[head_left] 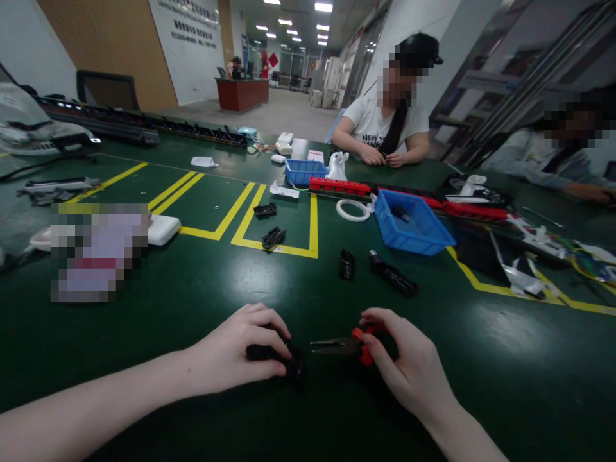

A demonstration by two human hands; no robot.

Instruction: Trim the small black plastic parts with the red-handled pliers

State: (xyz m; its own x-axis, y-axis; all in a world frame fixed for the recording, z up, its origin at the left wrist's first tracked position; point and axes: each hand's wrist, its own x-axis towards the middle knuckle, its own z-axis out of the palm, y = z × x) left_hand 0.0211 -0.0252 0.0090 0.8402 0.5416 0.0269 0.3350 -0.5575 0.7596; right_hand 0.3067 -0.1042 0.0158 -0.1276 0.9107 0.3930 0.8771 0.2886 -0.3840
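Note:
My left hand (255, 346) is closed around a small black plastic part (296, 369) low over the green table. Fingers and thumb cover much of that part, so its full shape is hidden. In my right hand (404, 359) are needle-nose pliers (339, 347) with red handles. Their jaws are slightly parted and point left toward the black part, with a gap between. Beyond my hands lie a short black part (347, 264) and a longer black part (394, 274) with a shiny tip.
Two black pieces (273, 238) lie inside a yellow-taped rectangle on the table (216, 276). Behind are a blue bin (414, 224), a tape roll (353, 210) and a smaller blue tray (305, 172). A blurred-out flat object (99, 256) is at left. Two people sit across the table.

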